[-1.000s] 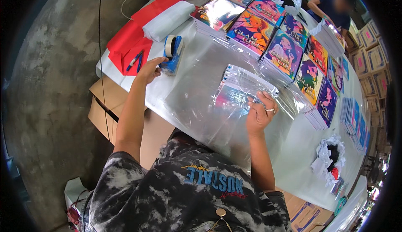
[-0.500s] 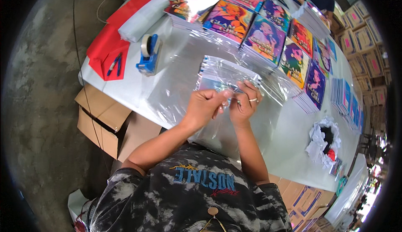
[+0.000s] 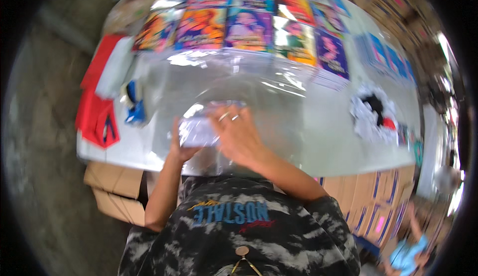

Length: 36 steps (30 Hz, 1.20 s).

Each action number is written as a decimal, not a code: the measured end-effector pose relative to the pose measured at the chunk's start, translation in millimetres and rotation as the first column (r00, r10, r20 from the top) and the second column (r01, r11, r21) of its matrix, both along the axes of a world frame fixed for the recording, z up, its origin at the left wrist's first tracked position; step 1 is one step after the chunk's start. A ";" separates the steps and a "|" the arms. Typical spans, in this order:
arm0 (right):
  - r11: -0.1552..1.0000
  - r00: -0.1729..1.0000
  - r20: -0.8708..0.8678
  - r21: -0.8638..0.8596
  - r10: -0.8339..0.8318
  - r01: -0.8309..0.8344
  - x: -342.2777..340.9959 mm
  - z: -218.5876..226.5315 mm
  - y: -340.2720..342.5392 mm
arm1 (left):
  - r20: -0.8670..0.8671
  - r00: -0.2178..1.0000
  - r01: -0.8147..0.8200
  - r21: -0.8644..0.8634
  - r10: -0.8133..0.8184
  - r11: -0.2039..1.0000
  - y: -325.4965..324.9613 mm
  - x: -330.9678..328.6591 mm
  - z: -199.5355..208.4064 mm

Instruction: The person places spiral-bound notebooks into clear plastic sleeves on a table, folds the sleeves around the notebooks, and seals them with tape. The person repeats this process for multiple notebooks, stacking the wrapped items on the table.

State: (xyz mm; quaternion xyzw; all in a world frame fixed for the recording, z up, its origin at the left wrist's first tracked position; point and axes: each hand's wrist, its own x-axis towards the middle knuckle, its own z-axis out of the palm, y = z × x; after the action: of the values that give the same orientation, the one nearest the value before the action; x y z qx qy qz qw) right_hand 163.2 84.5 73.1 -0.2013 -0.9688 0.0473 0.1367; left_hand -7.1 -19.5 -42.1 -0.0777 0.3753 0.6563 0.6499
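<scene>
A small stack of notebooks wrapped in clear plastic film is between my hands near the table's front edge, its pale upper face glossy with reflections. Gripping its left side is my left hand, thumb along the edge and fingers partly hidden beneath. My right hand, with rings on its fingers, lies across the right part of the stack, fingers stretched over the film. Motion smears both the hands and the stack. More clear plastic sheeting spreads over the table around them.
Rows of colourful notebooks stand at the back. Left are a blue tape dispenser, red sheets with pens, and a white roll. Right are a crumpled white bag and blue notebooks. Cartons sit below.
The head view has turned. My hands have left their pinch on the film; the left now grips the stack's side while the right lies over it. The stack is nearer to me.
</scene>
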 end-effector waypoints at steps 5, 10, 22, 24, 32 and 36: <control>0.998 0.970 -0.243 -0.051 0.028 -0.041 93.2 -11.8 -6.4 | -0.210 0.877 0.424 -0.081 -0.431 0.902 23.2 29.3 57.0; 0.911 0.871 -0.281 -0.026 -0.402 0.412 213.3 -26.1 -6.4 | -0.392 0.507 0.786 -0.157 -0.768 0.598 82.7 105.5 63.4; 0.720 0.712 -0.256 0.079 -0.654 0.689 323.2 -70.6 -32.3 | -0.637 -0.769 0.391 -0.546 -0.064 0.741 140.7 143.0 -44.1; 0.693 0.686 -0.253 0.076 -0.682 0.717 315.6 -68.0 -31.9 | -0.661 -0.748 0.379 -0.497 -0.058 0.781 140.3 143.0 -43.7; 0.699 0.592 -0.373 -0.344 -0.714 0.627 281.2 -13.3 14.2 | -0.817 -0.575 0.438 -0.255 0.050 0.862 159.6 122.0 -36.5; 0.433 0.057 -0.429 -0.887 -0.901 0.164 291.0 -1.5 17.3 | -0.905 -0.426 0.501 -0.241 -0.006 0.831 145.2 60.2 -16.0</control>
State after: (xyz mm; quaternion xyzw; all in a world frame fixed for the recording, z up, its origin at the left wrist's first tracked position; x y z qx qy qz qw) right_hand 454.2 101.7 71.6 -0.5499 -0.4505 0.4102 0.5713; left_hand 53.1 125.7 -58.1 0.6823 0.6359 0.2971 0.2045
